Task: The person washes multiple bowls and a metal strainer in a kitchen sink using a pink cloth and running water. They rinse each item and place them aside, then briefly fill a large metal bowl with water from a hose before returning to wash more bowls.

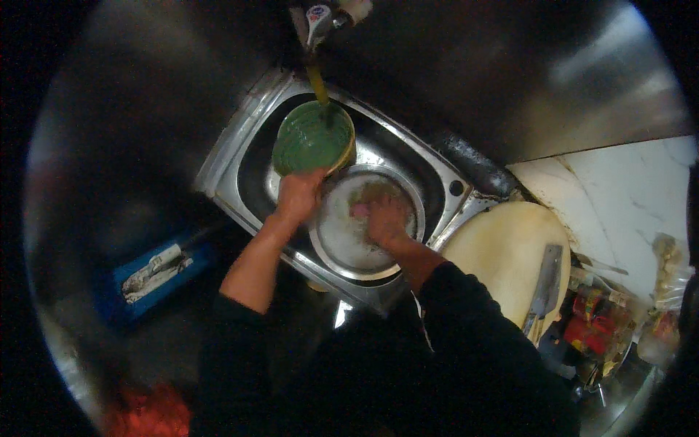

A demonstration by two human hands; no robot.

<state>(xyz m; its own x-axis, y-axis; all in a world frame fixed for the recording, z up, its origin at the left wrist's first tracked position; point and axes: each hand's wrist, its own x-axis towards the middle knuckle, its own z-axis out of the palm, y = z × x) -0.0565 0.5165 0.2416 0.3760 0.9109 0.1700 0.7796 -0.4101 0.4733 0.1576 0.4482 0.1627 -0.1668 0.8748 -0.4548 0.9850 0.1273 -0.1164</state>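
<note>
My left hand (300, 192) grips the near rim of a green plastic bucket (306, 139), which is tilted so that its inside faces me. The bucket sits over the left part of a stainless steel sink (404, 123). Beside it in the basin lies a round metal pan (343, 248) with a wet, whitish bottom. My right hand (389, 218) is down inside this pan, its fingers blurred. Under and beside the fingers show a small pink thing (359, 210) and a greenish-brown patch; whether the hand grips them I cannot tell.
A tap (318, 24) with a yellow hose (315, 82) hangs above the bucket. On the right, a cleaver (546, 284) lies on a round cutting board (491, 246). Beyond are plastic packets (595, 328). A blue object (158, 278) bearing a whitish tool is low on the left.
</note>
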